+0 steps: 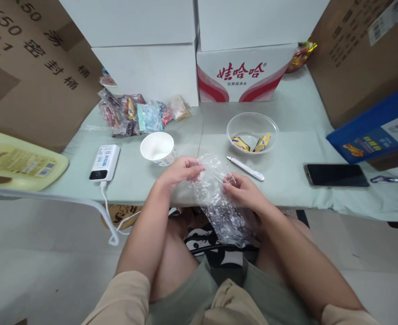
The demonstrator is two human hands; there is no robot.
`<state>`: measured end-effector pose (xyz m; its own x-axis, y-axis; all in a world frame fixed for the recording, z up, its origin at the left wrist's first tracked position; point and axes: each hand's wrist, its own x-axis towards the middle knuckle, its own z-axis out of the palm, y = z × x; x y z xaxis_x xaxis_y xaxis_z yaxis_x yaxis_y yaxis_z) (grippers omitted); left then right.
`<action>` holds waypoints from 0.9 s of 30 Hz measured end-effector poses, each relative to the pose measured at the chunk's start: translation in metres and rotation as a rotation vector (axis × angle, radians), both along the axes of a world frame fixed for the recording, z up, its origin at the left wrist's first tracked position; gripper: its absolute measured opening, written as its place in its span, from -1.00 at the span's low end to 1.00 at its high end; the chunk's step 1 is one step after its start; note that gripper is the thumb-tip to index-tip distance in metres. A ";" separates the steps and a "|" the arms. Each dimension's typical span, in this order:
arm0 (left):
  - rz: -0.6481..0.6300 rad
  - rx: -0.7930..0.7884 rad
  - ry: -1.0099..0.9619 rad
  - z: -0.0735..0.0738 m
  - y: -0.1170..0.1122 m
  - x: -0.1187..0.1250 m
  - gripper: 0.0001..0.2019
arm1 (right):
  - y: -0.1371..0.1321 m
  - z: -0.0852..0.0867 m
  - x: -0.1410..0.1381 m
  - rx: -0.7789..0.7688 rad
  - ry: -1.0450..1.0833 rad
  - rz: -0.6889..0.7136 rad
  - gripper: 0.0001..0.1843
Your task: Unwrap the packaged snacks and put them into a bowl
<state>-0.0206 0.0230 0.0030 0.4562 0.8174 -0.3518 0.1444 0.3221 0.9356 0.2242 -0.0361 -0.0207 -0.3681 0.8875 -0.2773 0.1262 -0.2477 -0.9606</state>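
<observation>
A crinkled clear plastic bag hangs over the table's front edge toward my lap. My left hand pinches its upper left side, fingers closed. On the bag's right side my right hand is closed too, gripping the thin plastic by the rim. Just behind my left hand stands a white paper cup. A white pen-shaped cutter lies beyond my right hand. Behind it, a clear round plastic bowl holds two yellow-wrapped snacks.
Several wrapped snacks lie at back left. A white power bank with a cable and a yellow bottle are on the left. At right lie a phone and a pen. White boxes stand behind.
</observation>
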 end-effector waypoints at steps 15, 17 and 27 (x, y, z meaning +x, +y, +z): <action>0.299 -0.220 -0.328 -0.008 -0.027 0.041 -0.42 | 0.001 -0.011 -0.009 -0.080 0.175 -0.365 -0.53; 0.345 -0.220 -0.212 -0.008 -0.024 0.043 -0.54 | 0.000 -0.007 -0.007 -0.173 0.230 -0.396 -0.37; 0.267 -0.070 -0.017 -0.009 -0.027 0.042 -0.55 | 0.007 -0.002 -0.004 -0.302 0.248 -0.307 -0.48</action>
